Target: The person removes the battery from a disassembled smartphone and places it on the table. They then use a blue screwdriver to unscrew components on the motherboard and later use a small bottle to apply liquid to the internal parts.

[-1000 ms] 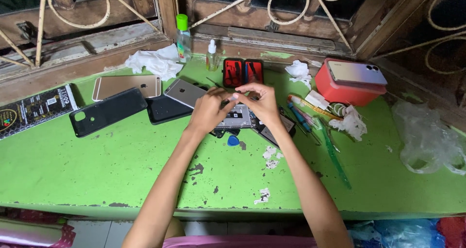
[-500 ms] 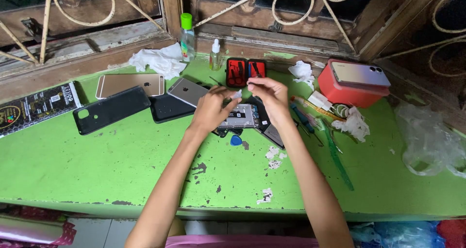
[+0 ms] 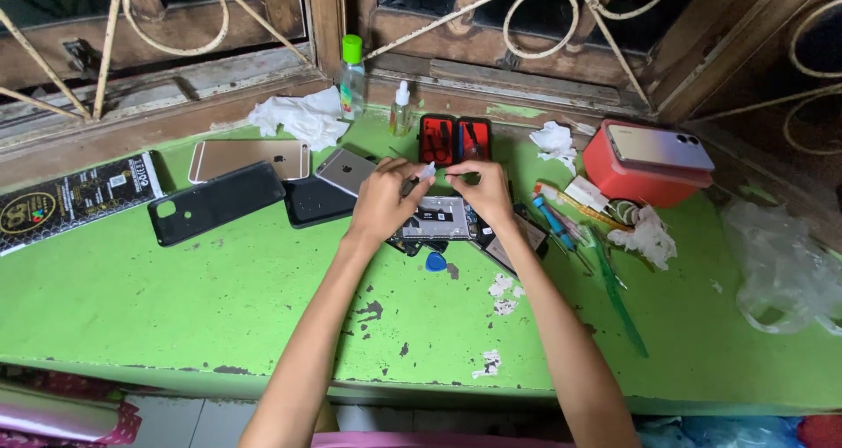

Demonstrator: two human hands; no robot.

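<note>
Both my hands meet over an opened phone point(image 3: 436, 219) that lies with its inner board up on the green table point(image 3: 175, 299). My left hand point(image 3: 382, 200) pinches a small white piece point(image 3: 427, 172) at its fingertips. Facing it, my right hand point(image 3: 485, 192) has its fingers closed on a thin small tool whose kind I cannot make out. The fingertips of the two hands almost touch, just above the phone's far edge. A blue triangular pick point(image 3: 436, 261) lies on the table below the phone.
Left of my hands lie a grey phone point(image 3: 344, 169), a gold phone point(image 3: 250, 159), a black phone point(image 3: 314, 203) and a black case point(image 3: 215, 203). An open red tool case point(image 3: 456, 139), two small bottles point(image 3: 352, 75), a red box point(image 3: 645, 180), screwdrivers point(image 3: 555, 220) and a plastic bag point(image 3: 781, 264) are around.
My hands have stayed together over the opened phone, lifting slightly toward its far edge. The white piece now shows between the fingertips.
</note>
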